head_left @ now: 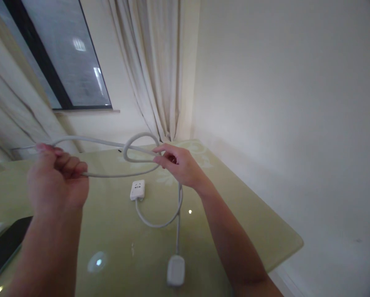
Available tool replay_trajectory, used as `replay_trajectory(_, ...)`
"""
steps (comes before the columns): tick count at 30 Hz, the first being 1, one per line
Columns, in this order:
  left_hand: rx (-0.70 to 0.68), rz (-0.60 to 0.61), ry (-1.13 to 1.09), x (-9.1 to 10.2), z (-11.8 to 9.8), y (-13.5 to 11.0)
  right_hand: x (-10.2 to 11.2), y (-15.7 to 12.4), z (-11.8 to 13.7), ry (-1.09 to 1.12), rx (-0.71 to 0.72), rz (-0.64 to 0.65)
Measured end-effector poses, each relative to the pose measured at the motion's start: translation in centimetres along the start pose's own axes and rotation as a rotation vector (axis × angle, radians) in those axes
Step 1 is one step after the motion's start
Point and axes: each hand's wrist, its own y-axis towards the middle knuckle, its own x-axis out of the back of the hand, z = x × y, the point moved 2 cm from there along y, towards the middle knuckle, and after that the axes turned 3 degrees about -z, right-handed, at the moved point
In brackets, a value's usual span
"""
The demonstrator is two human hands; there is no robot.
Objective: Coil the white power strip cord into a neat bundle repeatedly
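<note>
My left hand (pixel 56 181) is raised above the table, fingers curled round a white power cable (pixel 116 144). My right hand (pixel 180 165) pinches the same cable where it crosses itself in a small loop (pixel 140 146). From my right hand the cable drops down and curves back to a white socket block (pixel 137 189) lying on the table. A second strand hangs down to a white plug (pixel 175 270) near the table's front edge.
The table (pixel 249 222) has a glossy pale green top with a corner at the right. A dark phone-like slab (pixel 5 247) lies at the left edge. Behind are a window (pixel 67 62), cream curtains (pixel 154 70) and a plain wall.
</note>
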Motion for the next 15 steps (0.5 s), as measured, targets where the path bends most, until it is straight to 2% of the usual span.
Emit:
replay_trajectory(3,-0.002,-0.05,-0.038,0.7,-0.7,0.8,0.5,0.1,0.0,-0.062,0.036,-0.077)
replay_trajectory(8,-0.142,-0.033,0.185,-0.2,-1.1,-0.2,1.2,0.0,0.0,-0.153,0.112,-0.141)
replay_trajectory(11,-0.331,0.04,0.39,-0.4,-1.2,-1.4,1.2,-0.3,0.5,-0.318,0.128,-0.143)
replay_trajectory(13,-0.523,0.101,0.656,-0.5,-1.4,-2.4,0.7,-0.6,1.1,-0.464,0.1,-0.113)
replay_trajectory(15,-0.68,0.226,0.928,-1.0,-1.2,-3.4,-0.2,-0.9,1.8,-0.588,0.076,-0.059)
